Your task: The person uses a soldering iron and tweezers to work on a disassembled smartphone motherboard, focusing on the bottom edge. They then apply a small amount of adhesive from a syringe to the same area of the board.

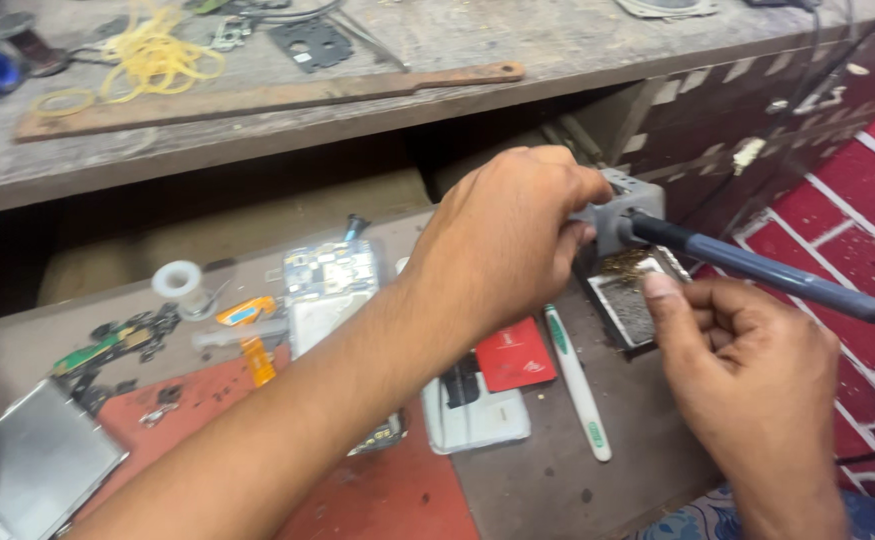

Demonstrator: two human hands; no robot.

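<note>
Left hand (pixel 502 235) curled over grey soldering-iron stand (pixel 625 205) at desk (pixel 557 480) edge. Right hand (pixel 747 370) loosely curled, thumb on stand's tray, nothing pinched. Blue iron handle (pixel 757 268) socketed in stand: light, stiff, likely hot-tipped; best gripped mid-handle.

Worn brown workbench (pixel 557 480) with red mat (pixel 397 500), toothbrush (pixel 577 385), phone parts (pixel 329 275).

Soldering iron (pixel 757 268): dark blue handle; lying at a slant, tip end seated in the stand, handle running out lower right
Iron stand (pixel 629 205): grey block holder; upright at bench edge; brassy cleaning wool in the tray (pixel 629 305) below
</note>
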